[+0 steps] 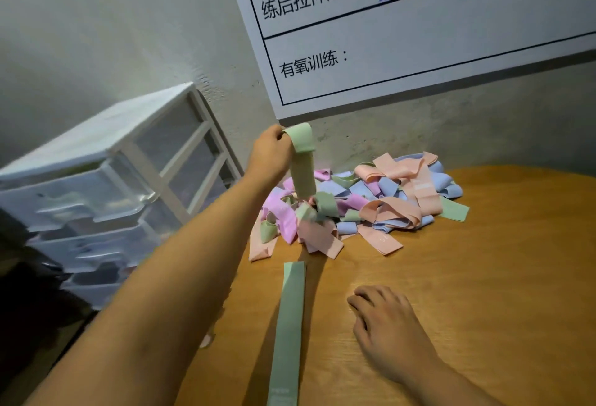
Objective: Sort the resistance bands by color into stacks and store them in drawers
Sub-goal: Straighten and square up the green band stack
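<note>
While one green band (286, 331) lay flat on the bench (483, 276), the left hand (270, 150) pinched a second green band (301, 163) above the mixed pile (364, 202); right hand (383, 318) rested flat, holding nothing. Sorting barely begun; drawers (77, 208) unfilled, apparently.

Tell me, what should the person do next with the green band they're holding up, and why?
Probably carry it over and lay it on the flat green band. The left hand pinches the lifted green band above the mixed pile, and the flat one lies alone on the table, seemingly starting a green stack.
</note>
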